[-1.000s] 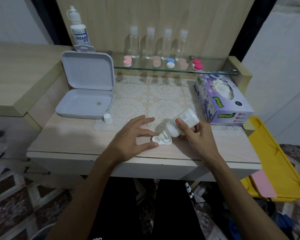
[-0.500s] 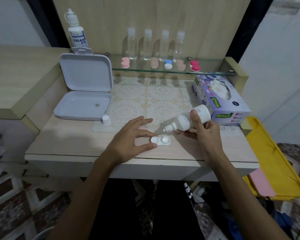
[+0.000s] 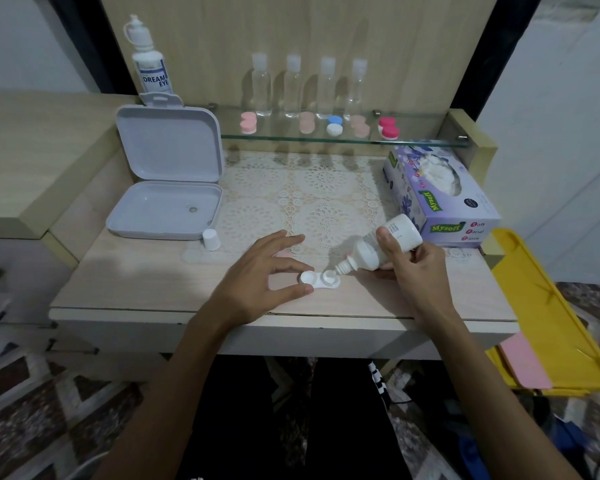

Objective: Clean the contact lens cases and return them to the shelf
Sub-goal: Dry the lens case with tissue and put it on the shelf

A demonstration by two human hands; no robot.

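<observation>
near the front edge of the pale wooden table (image 3: pixel 146 289), the left hand (image 3: pixel 257 282) pinches the left well of the small white plastic 2-well contact lens case (image 3: pixel 320 279) between thumb and forefinger, while the right hand (image 3: pixel 420 268) grips the tilted white plastic solution bottle (image 3: pixel 381 249), nozzle at the open right well. this looks like an early rinsing step: 5 coloured lens cases (image 3: pixel 333 125) sit on the glass shelf (image 3: pixel 423 142) along the back edge, and wiping, capping and returning this case seem left.

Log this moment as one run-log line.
step: rinse | left hand: steadies white lens case on table | right hand: grips solution bottle, nozzle over right well | cap: off
</observation>
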